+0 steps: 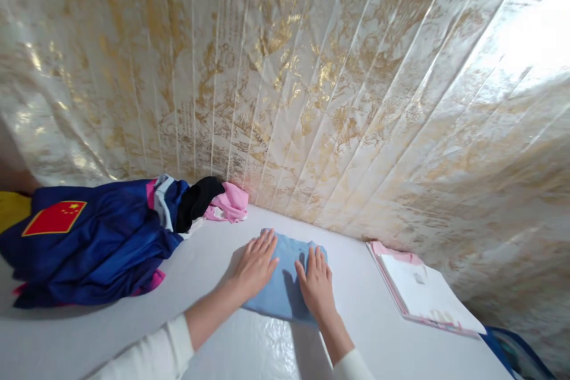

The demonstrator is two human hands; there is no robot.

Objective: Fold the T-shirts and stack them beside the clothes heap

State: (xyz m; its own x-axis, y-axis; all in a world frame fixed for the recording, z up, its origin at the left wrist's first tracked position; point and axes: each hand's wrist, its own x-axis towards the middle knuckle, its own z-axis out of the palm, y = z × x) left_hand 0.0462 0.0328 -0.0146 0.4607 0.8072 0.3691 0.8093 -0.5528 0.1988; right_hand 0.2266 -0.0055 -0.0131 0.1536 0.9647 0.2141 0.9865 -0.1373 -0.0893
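Observation:
A light blue folded cloth (pixel 285 279) lies flat on the white table, likely a garment, though its exact kind does not show. My left hand (pixel 257 266) rests on its left side, palm down with fingers stretched out. On the right side of the cloth lies my right hand (pixel 316 282), also flat, its thumb apart from the other fingers. Neither hand grips anything. Parts of the cloth under both palms are hidden.
To the left, a dark blue garment with a red flag patch (pixel 56 218) is heaped beside a black cloth (pixel 196 205) and a pink cloth (pixel 229 202). A stack of folded white and pink clothing (pixel 423 291) lies right. Behind hangs a gold-patterned covering (pixel 285 83).

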